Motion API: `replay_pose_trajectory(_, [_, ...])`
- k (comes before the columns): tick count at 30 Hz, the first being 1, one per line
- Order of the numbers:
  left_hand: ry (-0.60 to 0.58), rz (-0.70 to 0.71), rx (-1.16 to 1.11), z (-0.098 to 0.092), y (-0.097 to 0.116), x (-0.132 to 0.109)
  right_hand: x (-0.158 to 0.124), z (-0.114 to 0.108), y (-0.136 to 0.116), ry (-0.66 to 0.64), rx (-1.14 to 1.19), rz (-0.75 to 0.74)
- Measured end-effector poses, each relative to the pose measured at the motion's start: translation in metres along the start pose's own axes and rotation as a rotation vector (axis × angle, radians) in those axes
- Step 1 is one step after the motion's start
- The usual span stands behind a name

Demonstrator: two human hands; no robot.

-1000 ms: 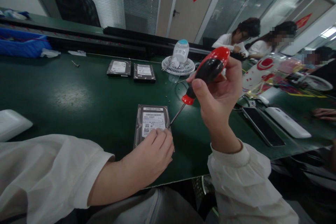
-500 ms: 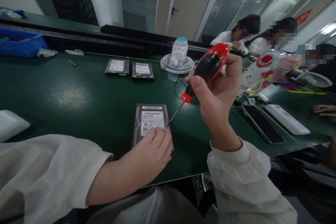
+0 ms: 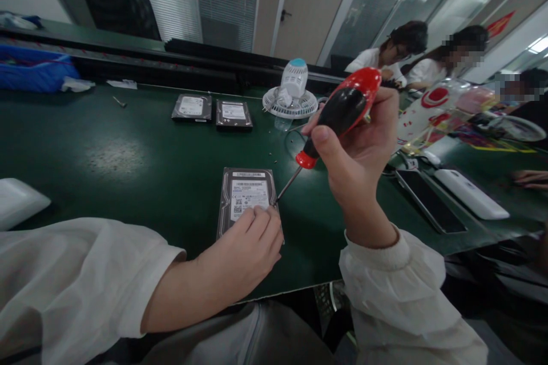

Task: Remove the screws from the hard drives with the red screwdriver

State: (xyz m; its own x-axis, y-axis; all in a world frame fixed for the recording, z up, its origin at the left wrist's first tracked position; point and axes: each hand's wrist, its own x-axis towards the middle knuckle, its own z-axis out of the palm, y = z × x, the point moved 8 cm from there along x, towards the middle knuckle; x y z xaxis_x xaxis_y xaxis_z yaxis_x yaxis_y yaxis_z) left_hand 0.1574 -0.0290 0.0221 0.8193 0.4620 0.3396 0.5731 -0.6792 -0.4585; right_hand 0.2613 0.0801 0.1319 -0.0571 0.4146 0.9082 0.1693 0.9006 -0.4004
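A hard drive point(image 3: 248, 187) lies label side up on the green table in front of me. My left hand point(image 3: 250, 248) rests over its lower right part, fingers curled at the right edge and covering that corner. In my right hand point(image 3: 357, 151) is a red and black screwdriver point(image 3: 342, 114), held at a slant by its handle. The thin shaft points down and left, and its tip meets the drive's right edge beside my left fingertips. Whether the tip sits in a screw is too small to tell.
Two more hard drives point(image 3: 191, 107) point(image 3: 233, 114) lie further back, left of a white fan point(image 3: 294, 82). Small screws point(image 3: 274, 158) are scattered beyond the drive. To the right are a dark-screened phone point(image 3: 430, 199) and a white device point(image 3: 471, 194). A blue bin point(image 3: 38, 71) stands far left; other people sit back right.
The screwdriver handle and my right hand have shifted very slightly right. My left hand and the hard drive stay essentially in place; the whole view has moved a little.
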Motion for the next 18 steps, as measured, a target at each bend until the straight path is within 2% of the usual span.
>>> replay_pose_trajectory(3, [-0.009,0.002,0.007,0.001,0.0,0.0,-0.003,0.011,0.004,-0.131,0.141,0.055])
replay_pose_trajectory(5, [-0.011,0.006,0.013,0.001,0.001,0.0,-0.004,0.013,0.003,-0.146,0.194,0.067])
replay_pose_trajectory(7, [-0.006,0.005,0.011,-0.001,0.0,0.0,-0.004,0.01,0.001,-0.103,0.17,0.066])
replay_pose_trajectory(10, [-0.003,-0.001,0.009,-0.002,0.0,0.0,-0.002,-0.001,-0.005,0.043,0.097,0.012])
replay_pose_trajectory(12, [-0.005,-0.001,0.011,-0.002,0.0,0.0,-0.001,-0.004,-0.006,0.082,0.098,-0.006])
replay_pose_trajectory(18, [0.003,0.002,-0.002,-0.001,0.001,-0.001,-0.003,0.012,0.002,-0.13,0.24,0.037])
